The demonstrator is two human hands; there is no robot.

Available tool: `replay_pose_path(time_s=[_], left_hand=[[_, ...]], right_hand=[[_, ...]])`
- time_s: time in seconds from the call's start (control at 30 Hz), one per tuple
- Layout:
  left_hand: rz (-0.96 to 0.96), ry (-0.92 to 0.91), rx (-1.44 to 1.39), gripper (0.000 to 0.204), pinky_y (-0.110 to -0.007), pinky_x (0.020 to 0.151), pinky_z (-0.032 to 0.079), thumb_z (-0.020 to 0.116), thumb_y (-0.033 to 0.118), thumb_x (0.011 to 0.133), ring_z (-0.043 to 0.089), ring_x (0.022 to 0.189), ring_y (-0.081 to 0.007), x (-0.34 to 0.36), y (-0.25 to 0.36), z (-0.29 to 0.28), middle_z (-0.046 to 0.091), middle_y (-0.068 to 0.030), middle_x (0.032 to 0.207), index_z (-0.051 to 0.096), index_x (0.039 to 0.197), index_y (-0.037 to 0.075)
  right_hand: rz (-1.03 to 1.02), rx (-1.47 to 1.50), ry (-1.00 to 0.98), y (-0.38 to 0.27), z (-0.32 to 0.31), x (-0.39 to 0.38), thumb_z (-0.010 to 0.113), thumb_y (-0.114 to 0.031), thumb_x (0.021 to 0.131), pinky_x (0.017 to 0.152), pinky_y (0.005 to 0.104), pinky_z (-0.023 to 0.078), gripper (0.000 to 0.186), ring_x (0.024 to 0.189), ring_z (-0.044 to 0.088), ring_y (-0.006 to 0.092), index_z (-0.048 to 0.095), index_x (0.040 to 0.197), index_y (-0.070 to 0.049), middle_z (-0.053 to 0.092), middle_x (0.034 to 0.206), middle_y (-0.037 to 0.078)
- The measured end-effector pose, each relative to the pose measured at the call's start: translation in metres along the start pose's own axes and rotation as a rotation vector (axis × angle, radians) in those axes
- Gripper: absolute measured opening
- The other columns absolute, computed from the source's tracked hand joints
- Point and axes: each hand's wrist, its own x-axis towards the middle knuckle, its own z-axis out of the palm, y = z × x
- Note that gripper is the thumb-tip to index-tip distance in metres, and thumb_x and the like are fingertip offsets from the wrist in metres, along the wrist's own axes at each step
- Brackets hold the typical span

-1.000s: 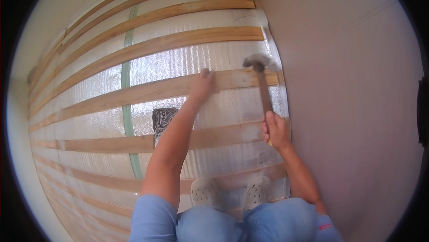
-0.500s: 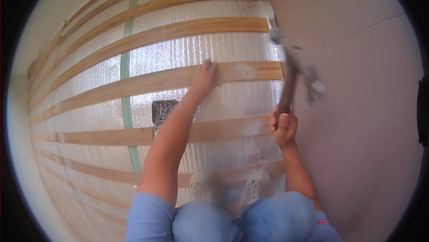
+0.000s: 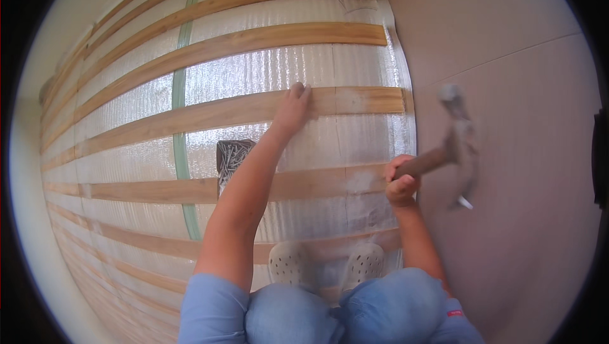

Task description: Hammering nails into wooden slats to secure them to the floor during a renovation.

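Note:
My right hand (image 3: 401,181) is closed around the handle of a claw hammer (image 3: 426,162). The hammer is blurred, its head out to the right above the beige floor panel and off the wood. Across the wooden slat (image 3: 216,113) in front of me lies my left hand (image 3: 294,109), its fingers bent at the slat's far edge. Whether a nail stands in this slat, I cannot make out. Beside my left forearm, an open box of nails (image 3: 233,155) sits by the nearer slat, partly hidden by that arm.
Several parallel wooden slats (image 3: 254,36) run over shiny silver foil sheeting (image 3: 247,71). Green tape (image 3: 178,93) crosses the foil on the left. To the right spreads the beige floor panel (image 3: 507,109). My perforated clogs (image 3: 288,261) and bent knees are close below.
The hammer has swung right and down, away from the slat's end, its handle now tilted more to the right. My left hand has stayed almost in place on the slat.

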Motion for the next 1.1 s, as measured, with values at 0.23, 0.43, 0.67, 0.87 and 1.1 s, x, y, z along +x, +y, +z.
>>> replay_pose_path(time_s=[0.23, 0.43, 0.67, 0.87, 1.1], left_hand=[[0.011, 0.013, 0.015, 0.079, -0.046, 0.103, 0.042, 0.08, 0.013, 0.071, 0.047, 0.119, -0.0437, -0.011, -0.005, -0.004, 0.043, -0.0233, 0.133, 0.043, 0.139, 0.0], [-0.02, -0.027, 0.022, 0.074, -0.046, 0.102, 0.044, 0.077, 0.011, 0.075, 0.047, 0.12, -0.044, 0.0, 0.011, -0.004, 0.041, -0.0247, 0.137, 0.043, 0.139, 0.0], [0.037, 0.038, 0.057, 0.07, -0.045, 0.103, 0.043, 0.075, 0.011, 0.076, 0.047, 0.119, -0.0452, -0.003, 0.004, -0.003, 0.044, -0.0252, 0.134, 0.044, 0.137, -0.003], [0.037, 0.087, 0.131, 0.073, -0.046, 0.1, 0.043, 0.079, 0.013, 0.072, 0.049, 0.112, -0.0445, -0.011, -0.006, 0.009, 0.046, -0.0252, 0.131, 0.046, 0.135, -0.004], [-0.004, 0.013, 0.08, 0.078, -0.045, 0.102, 0.043, 0.081, 0.017, 0.071, 0.048, 0.118, -0.0449, -0.008, -0.005, 0.002, 0.044, -0.0261, 0.134, 0.045, 0.137, -0.003]], right_hand=[[0.828, -0.326, -0.136, -0.031, 0.024, 0.027, 0.04, -0.049, 0.103, 0.048, 0.0306, 0.043, 0.052, 0.052, 0.052, 0.0115, 0.053, 0.083, -0.003, 0.052, 0.063, 0.002], [0.103, -1.066, -0.21, 0.072, -0.032, -0.016, 0.04, -0.052, 0.103, 0.048, 0.0289, 0.046, 0.053, 0.052, 0.052, 0.0104, 0.053, 0.09, -0.002, 0.05, 0.061, 0.003], [0.344, -0.131, -0.05, -0.008, 0.005, 0.005, 0.042, -0.053, 0.102, 0.047, 0.028, 0.045, 0.052, 0.05, 0.052, 0.0115, 0.051, 0.093, -0.003, 0.051, 0.065, 0.003], [0.224, -0.842, -0.313, 0.05, -0.017, -0.011, 0.044, -0.05, 0.102, 0.046, 0.029, 0.044, 0.05, 0.048, 0.051, 0.0119, 0.053, 0.083, -0.006, 0.049, 0.063, 0.002], [0.858, -0.402, -0.153, -0.033, 0.013, 0.002, 0.043, -0.052, 0.101, 0.043, 0.0294, 0.041, 0.051, 0.048, 0.051, 0.013, 0.051, 0.083, -0.005, 0.051, 0.063, 0.004]])
